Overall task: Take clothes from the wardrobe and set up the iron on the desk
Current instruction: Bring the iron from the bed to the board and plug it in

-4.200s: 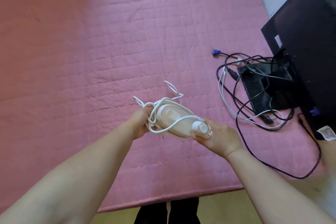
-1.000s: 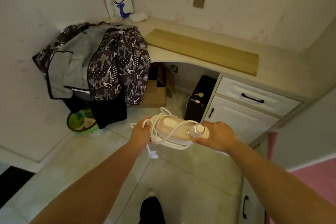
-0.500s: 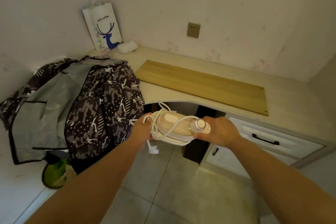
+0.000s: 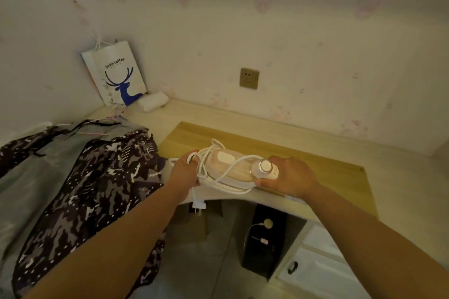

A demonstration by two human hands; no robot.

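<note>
A small cream iron (image 4: 228, 168) with its white cord (image 4: 206, 177) wound round it is held over the front edge of the desk (image 4: 398, 177). My left hand (image 4: 184, 172) grips its left end together with cord loops. My right hand (image 4: 289, 175) holds the right end by the round dial. The white plug (image 4: 198, 206) dangles below the desk edge. A camouflage-patterned garment with grey lining (image 4: 80, 189) lies draped over the desk's left part.
A wooden board (image 4: 323, 172) lies on the desk under the iron. A wall socket (image 4: 249, 78) sits above the desk. A white paper bag with a blue deer (image 4: 114, 77) and a white roll (image 4: 153, 102) stand in the corner. A dark computer tower (image 4: 264, 247) and white drawers (image 4: 315, 269) are below.
I have come closer to the desk. Both hands have carried the iron forward from above the floor to above the board at the desk's front edge.
</note>
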